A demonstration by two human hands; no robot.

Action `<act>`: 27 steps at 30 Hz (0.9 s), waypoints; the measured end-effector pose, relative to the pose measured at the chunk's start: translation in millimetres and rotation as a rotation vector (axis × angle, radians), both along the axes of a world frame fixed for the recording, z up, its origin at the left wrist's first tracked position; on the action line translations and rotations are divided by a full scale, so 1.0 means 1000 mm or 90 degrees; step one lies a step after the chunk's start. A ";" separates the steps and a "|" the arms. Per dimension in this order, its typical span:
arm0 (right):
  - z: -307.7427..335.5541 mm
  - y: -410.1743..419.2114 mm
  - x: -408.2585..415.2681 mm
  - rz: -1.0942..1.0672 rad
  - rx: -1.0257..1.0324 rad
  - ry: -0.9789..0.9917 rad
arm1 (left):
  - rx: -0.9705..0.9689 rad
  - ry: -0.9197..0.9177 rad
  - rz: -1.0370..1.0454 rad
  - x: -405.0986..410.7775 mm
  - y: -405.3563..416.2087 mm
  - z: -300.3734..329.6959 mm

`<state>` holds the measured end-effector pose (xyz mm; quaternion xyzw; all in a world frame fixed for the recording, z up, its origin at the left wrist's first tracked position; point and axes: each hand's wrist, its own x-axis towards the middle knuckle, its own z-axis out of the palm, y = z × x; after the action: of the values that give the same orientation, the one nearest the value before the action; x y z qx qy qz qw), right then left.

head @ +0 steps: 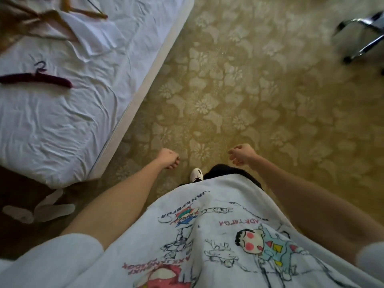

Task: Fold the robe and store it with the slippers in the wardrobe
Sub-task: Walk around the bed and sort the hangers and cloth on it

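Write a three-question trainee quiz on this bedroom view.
1. True or false: both hands, left and right, are empty.
2. The dark hanger lies on: A) the carpet B) the bed C) the chair base.
3. Where are the white slippers?

Key: 1 true. 2 B. 3 On the floor by the bed's corner, at the person's left.
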<state>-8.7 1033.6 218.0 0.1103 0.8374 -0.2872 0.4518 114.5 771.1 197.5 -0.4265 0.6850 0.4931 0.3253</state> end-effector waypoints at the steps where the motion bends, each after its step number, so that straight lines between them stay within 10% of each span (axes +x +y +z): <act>1: 0.000 0.002 -0.023 -0.008 0.008 -0.001 | 0.009 0.017 -0.010 -0.034 -0.002 0.003; 13: -0.037 -0.044 -0.317 -0.048 0.053 -0.041 | 0.011 0.062 -0.012 -0.385 -0.084 0.004; 27: 0.006 -0.370 -0.622 0.285 -0.101 -0.035 | -0.055 -0.043 0.221 -0.529 -0.272 -0.013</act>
<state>-630.7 663.3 223.6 -0.1063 0.8030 -0.2419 0.5342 -414.4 499.1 184.0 -0.5682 0.6106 0.4973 0.2390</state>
